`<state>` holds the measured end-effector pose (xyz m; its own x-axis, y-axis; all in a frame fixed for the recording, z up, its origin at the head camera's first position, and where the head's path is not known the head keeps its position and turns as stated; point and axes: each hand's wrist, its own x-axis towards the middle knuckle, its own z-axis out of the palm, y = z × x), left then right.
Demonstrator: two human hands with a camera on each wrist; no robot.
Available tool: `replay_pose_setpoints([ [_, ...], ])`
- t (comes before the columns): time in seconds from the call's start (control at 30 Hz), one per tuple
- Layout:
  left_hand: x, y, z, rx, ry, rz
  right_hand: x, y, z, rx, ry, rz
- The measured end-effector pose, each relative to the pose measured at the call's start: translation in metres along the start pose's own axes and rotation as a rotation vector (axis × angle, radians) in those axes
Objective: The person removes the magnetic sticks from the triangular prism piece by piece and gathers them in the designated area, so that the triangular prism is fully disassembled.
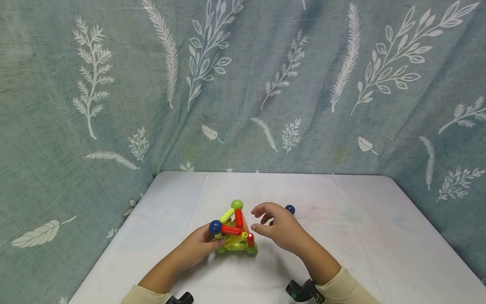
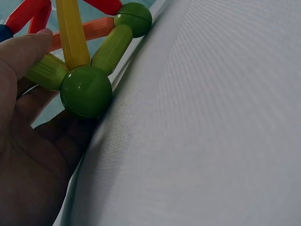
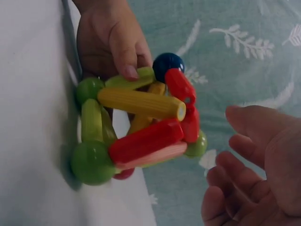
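A frame of coloured magnetic rods and balls (image 1: 236,240) stands on the white table. My left hand (image 1: 193,249) holds its left side, the thumb lying on a light green rod (image 3: 134,80) below a dark blue ball (image 1: 215,227). A green ball (image 1: 237,204) forms the top, with a red rod (image 1: 238,218) running down from it. In the right wrist view, the free ends of a yellow rod (image 3: 141,102) and a red rod (image 3: 146,141) show. My right hand (image 1: 281,226) hovers right of the frame, fingers loosely bent and holding nothing.
A loose blue ball (image 1: 290,209) lies on the table (image 1: 360,236) just behind my right hand. Leaf-patterned green cloth (image 1: 243,84) hangs behind the table and along its sides. A dark device (image 1: 303,290) is strapped at my right wrist.
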<state>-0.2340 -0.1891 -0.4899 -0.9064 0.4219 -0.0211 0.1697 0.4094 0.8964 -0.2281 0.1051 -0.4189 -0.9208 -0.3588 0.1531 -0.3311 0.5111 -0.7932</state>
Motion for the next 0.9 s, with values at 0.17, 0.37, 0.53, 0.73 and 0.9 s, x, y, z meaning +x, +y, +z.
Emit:
replay_pose_setpoints([
  [0.17, -0.001, 0.001, 0.0, -0.008, -0.012, 0.011, -0.002, 0.0, 0.008, -0.005, -0.078, -0.056],
  [0.37, -0.002, -0.002, -0.001, -0.029, -0.048, 0.02, -0.001, 0.006, 0.019, -0.02, -0.142, -0.093],
  [0.53, -0.001, -0.007, -0.002, -0.029, -0.066, 0.031, 0.001, 0.007, 0.028, -0.07, -0.105, -0.101],
  [0.73, -0.002, -0.007, -0.002, -0.012, -0.068, 0.04, 0.002, 0.01, 0.035, -0.106, -0.039, -0.079],
  [0.9, -0.002, -0.007, -0.001, 0.018, -0.046, 0.039, 0.002, 0.01, 0.038, -0.111, -0.017, -0.067],
])
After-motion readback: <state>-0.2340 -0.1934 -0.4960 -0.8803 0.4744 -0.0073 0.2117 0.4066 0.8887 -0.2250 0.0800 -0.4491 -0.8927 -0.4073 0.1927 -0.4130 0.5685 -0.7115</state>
